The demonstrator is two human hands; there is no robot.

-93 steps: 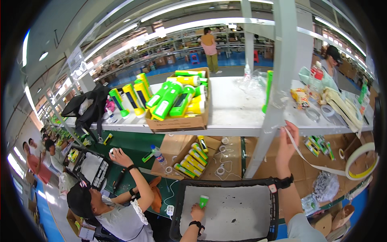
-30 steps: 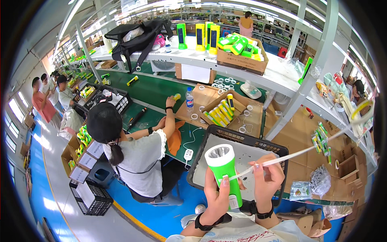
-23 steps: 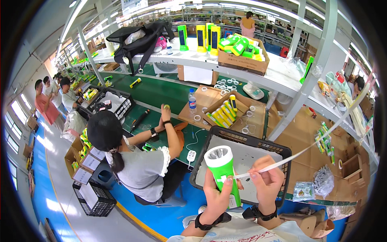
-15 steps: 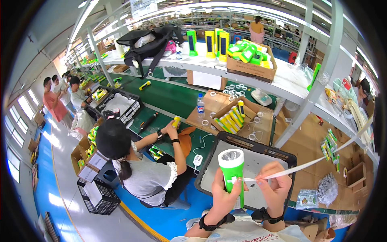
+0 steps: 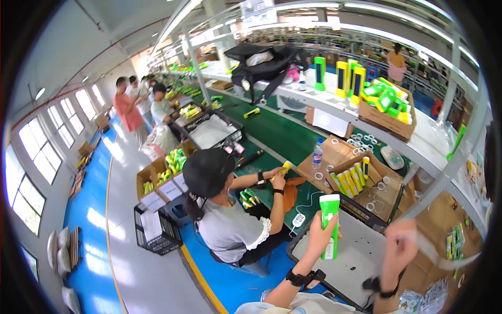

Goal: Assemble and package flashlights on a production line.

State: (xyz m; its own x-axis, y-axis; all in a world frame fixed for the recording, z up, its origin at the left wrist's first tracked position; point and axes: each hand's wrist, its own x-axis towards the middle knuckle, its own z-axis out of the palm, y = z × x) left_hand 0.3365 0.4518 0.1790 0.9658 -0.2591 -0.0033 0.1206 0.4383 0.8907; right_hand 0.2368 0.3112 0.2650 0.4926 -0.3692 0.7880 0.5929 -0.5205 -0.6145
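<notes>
My left hand [image 5: 320,235] is closed around a green flashlight [image 5: 329,207] with a white head, held upright above a black crate [image 5: 299,242]. To its right, my right hand [image 5: 401,246] is raised and smeared by motion, apart from the flashlight. A pale tape strip [image 5: 444,262] curves away beside it, blurred; whether my fingers hold its end cannot be made out. The crate has a light lining [image 5: 348,280] with small dark specks.
A co-worker [image 5: 225,230] sits at left, holding a yellow flashlight. Beyond the crate are a carton of yellow-green flashlights [image 5: 349,180], a bottle [image 5: 317,156] and white rings [image 5: 363,142]. A metal post [image 5: 431,201] slants down at right. A shelf [image 5: 334,97] holds more flashlights.
My right hand has moved away to the right from the flashlight, where it was pinching the tape strip. The flashlight has turned in my left hand. The whole view has swung left.
</notes>
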